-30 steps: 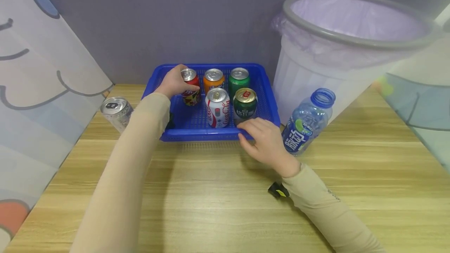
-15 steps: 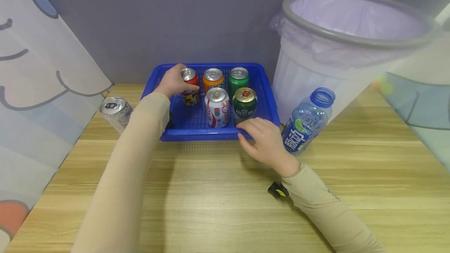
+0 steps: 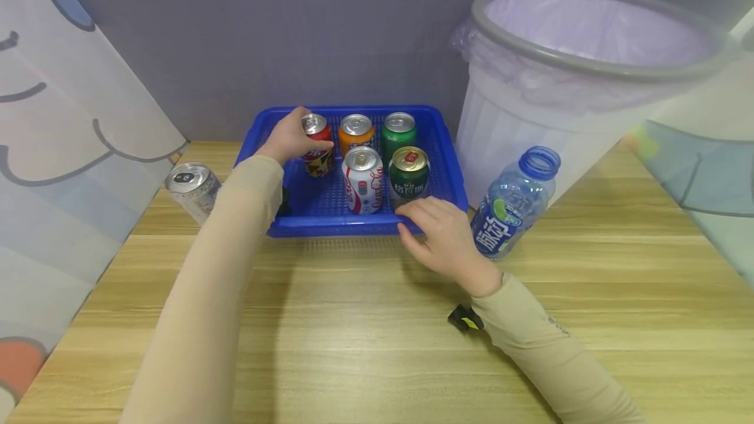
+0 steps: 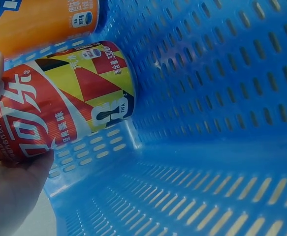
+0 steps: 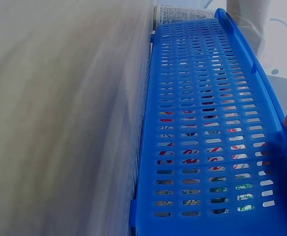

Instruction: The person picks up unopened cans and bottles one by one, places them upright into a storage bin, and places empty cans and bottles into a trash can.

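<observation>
My left hand (image 3: pixel 290 139) grips a red cola can (image 3: pixel 319 163) at the back left inside the blue plastic basket (image 3: pixel 330 226). In the left wrist view, thumb and fingers hold the red end of that can (image 4: pixel 69 101), whose other end is yellow-patterned. My right hand (image 3: pixel 444 241) holds the basket's front rim near its right end, fingers over the rim and thumb in front. Beside the red can stand an orange can (image 3: pixel 356 128) and a green can (image 3: pixel 398 129). In front are a white Coca-Cola can (image 3: pixel 362 185) and a dark green can with a gold top (image 3: pixel 409 175).
A silver can (image 3: pixel 194 188) stands left of the basket, partly behind my left sleeve. To the right are a blue-tinted bottle (image 3: pixel 512 208) without a cap and a large white bin (image 3: pixel 518 116) with a purple liner. A small black object (image 3: pixel 465 318) lies by my right sleeve.
</observation>
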`<move>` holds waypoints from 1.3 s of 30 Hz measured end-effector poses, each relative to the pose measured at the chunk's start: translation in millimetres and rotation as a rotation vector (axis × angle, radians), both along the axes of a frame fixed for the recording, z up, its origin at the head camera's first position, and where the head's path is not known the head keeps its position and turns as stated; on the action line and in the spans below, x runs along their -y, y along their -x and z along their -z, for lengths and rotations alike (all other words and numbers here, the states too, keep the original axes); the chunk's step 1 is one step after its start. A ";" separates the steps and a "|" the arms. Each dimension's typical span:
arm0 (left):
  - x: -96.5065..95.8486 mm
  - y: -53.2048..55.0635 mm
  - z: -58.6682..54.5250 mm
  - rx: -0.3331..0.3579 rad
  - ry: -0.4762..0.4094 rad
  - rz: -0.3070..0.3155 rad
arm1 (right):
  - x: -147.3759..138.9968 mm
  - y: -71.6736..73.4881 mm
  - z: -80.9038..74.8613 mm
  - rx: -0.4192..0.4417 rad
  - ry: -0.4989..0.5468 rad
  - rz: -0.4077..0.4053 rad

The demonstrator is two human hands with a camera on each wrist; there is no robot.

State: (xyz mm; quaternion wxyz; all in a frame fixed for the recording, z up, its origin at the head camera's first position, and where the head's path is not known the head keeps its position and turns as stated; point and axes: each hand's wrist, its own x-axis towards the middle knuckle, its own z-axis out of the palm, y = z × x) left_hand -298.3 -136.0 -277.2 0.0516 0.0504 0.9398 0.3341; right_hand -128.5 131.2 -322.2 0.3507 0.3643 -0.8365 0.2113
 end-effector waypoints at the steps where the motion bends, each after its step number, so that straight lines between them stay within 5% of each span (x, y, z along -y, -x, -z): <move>1: 0.1 0.2 0.0 0.002 0.001 0.000 | 0.0 0.1 0.3 0.000 0.001 -0.001; 22: 2.3 -10.4 -9.3 0.043 -0.024 -0.077 | 4.0 5.3 6.3 0.005 -0.004 0.000; 39: -6.9 -18.4 -35.6 -0.006 -0.013 -0.071 | 2.5 5.7 5.2 -0.023 0.009 0.002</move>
